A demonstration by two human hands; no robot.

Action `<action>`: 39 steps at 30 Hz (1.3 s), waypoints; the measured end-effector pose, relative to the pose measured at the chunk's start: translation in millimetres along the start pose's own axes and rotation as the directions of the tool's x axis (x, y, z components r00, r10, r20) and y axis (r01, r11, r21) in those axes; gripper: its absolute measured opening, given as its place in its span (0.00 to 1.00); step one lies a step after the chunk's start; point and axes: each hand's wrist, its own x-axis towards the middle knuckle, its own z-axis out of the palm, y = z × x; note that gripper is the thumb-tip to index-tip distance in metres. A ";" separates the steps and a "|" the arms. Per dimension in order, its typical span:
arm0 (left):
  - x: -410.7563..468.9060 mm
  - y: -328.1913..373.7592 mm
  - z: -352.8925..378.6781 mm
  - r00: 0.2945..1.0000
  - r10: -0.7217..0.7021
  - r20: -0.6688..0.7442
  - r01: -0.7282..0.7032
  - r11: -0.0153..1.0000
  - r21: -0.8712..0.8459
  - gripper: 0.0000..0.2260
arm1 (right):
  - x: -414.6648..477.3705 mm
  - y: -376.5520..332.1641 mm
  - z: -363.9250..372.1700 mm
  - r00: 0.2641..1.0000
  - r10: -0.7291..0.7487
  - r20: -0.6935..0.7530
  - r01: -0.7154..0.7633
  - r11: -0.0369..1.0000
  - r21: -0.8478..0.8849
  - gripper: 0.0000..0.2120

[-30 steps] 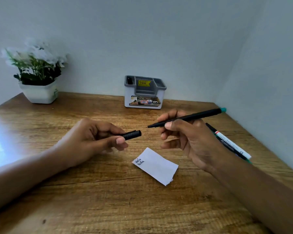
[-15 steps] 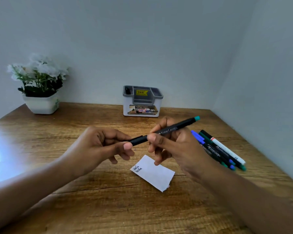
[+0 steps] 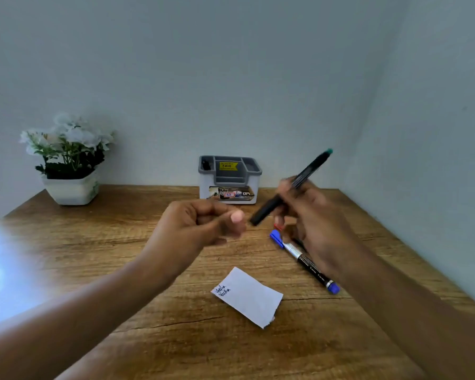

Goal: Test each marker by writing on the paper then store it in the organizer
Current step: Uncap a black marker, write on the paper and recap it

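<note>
My right hand (image 3: 310, 223) holds a capped black marker with a green end (image 3: 294, 185), tilted up to the right above the table. Just left of its cap, my left hand (image 3: 203, 226) has its fingers curled with nothing in them. A small white paper (image 3: 251, 297) with two lines of writing lies on the wood near the front. A blue-capped marker (image 3: 305, 260) lies under my right hand, and a red tip (image 3: 277, 227) of another marker peeks out beside it. The grey and white organizer (image 3: 229, 179) stands at the back by the wall, with something dark in its left slot.
A white pot of white flowers (image 3: 70, 163) stands at the back left corner. Walls close the table off behind and to the right. A bright glare (image 3: 0, 270) covers the left edge of the wooden table (image 3: 121, 270).
The cap went back onto the black marker. My left hand let go of it, and my right hand lifted the marker up toward the organizer. The camera tilted upward.
</note>
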 end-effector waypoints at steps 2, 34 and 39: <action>23.2 -8.2 -4.4 0.990 0.051 -0.129 -0.050 0.999 0.012 0.18 | 12.0 -9.9 -11.8 0.999 -0.038 -0.011 0.039 0.997 0.060 0.08; 145.9 -80.2 0.8 0.916 -0.056 -0.397 0.145 0.969 0.199 0.28 | 214.6 -5.3 72.3 0.967 0.114 0.226 0.081 0.705 -0.704 0.16; 143.0 -78.7 0.0 0.921 -0.056 -0.384 0.137 0.973 0.186 0.27 | 194.2 -16.1 45.5 0.980 0.060 0.191 0.087 0.733 -0.675 0.16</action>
